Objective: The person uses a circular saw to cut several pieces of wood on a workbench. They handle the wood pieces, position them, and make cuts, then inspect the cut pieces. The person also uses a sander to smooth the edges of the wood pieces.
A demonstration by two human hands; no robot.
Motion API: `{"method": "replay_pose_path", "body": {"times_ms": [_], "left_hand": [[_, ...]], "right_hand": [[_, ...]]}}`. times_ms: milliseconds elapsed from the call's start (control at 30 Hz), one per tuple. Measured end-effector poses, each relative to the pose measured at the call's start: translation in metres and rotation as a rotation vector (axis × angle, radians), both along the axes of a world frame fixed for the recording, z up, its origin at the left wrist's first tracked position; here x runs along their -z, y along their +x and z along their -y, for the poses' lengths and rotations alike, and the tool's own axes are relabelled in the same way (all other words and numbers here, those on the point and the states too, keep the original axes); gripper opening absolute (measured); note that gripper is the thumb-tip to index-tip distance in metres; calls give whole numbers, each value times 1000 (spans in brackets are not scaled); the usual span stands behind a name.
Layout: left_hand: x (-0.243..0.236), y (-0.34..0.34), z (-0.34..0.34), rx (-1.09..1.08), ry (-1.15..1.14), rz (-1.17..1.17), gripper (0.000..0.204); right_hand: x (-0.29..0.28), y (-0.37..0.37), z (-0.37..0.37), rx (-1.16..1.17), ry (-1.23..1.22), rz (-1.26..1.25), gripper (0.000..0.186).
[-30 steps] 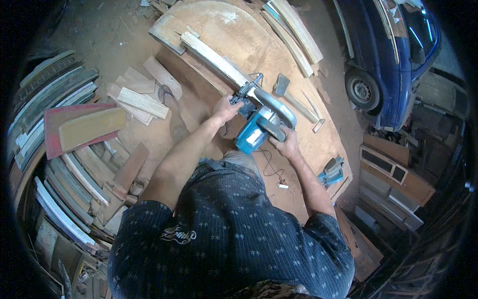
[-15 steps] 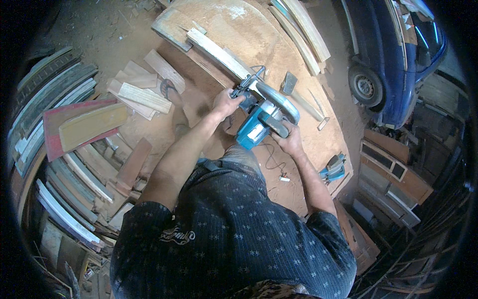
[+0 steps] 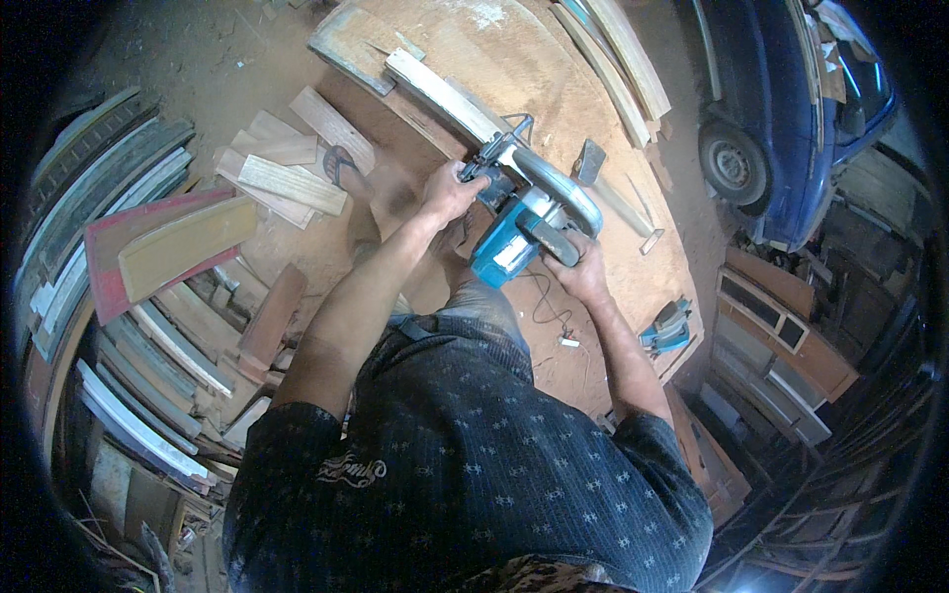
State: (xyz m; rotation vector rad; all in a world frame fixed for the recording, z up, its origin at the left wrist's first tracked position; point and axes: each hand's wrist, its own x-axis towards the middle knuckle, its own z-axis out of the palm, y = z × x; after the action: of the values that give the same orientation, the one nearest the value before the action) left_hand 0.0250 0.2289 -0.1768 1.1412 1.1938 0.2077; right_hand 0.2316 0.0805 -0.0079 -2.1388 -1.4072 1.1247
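Observation:
A teal circular saw with a grey blade guard is held over the near edge of the sawdust-covered workbench. My right hand is wrapped round its rear handle. At the saw's front left, my left hand is closed on its base or front grip; the fingers are partly hidden. A light wooden plank lies along the bench edge, and its near end meets the saw's base. The blade itself is hidden from view.
On the bench lie a hammer and a second teal power tool. Several long boards rest along its far side. Offcuts litter the floor at left, beside stacked timber. A blue vehicle stands at right; a cord hangs below.
The whole view has shifted slightly, so bench, saw and hands sit a little further right. Both hands keep their hold on the saw, which stays against the plank's near end.

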Motion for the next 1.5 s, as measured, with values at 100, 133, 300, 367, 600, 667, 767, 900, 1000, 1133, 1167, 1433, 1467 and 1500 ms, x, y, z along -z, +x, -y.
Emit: {"method": "replay_pose_path", "body": {"times_ms": [100,133,300,367,600,667,767,900,1000,1133,1167,1433,1467,1500], "left_hand": [[0,-5,-5,-5,12,14,33],[-1,-7,-7,0,25,15,34],[-7,-15,-21,1,-7,-6,36],[-15,-17,-25,-37,-69,6,37],[-14,-30,-42,-54,-78,24,36],[-10,-33,-46,-31,-47,33,33],[-2,-38,-51,-47,-38,57,32],[0,-44,-60,-51,-39,52,34],[-5,-50,-70,-44,-54,27,36],[-9,-60,-81,-41,-29,56,32],[-8,-62,-83,-43,-24,55,32],[-13,-75,-103,-51,-19,53,32],[-12,-77,-106,-54,-16,52,32],[-14,-79,-108,-70,-28,78,33]], "right_hand": [[-2,-3,-7,-11,-31,4,35],[-2,-5,-9,-8,-30,10,34],[-3,-13,-22,-22,-60,17,33],[-3,-16,-25,-21,-37,19,32],[-9,-32,-48,-11,-23,9,28],[-8,-36,-52,-8,-12,4,28],[-8,-41,-61,-27,-5,4,26],[-5,-47,-68,-3,-8,-33,26],[-7,-52,-77,-22,23,-34,26],[-2,-60,-84,-21,43,-19,26],[0,-61,-86,-22,50,-8,26],[-6,-77,-110,-6,33,-39,20],[-6,-79,-113,-9,33,-36,20],[-7,-81,-116,-17,51,-27,20]]}}
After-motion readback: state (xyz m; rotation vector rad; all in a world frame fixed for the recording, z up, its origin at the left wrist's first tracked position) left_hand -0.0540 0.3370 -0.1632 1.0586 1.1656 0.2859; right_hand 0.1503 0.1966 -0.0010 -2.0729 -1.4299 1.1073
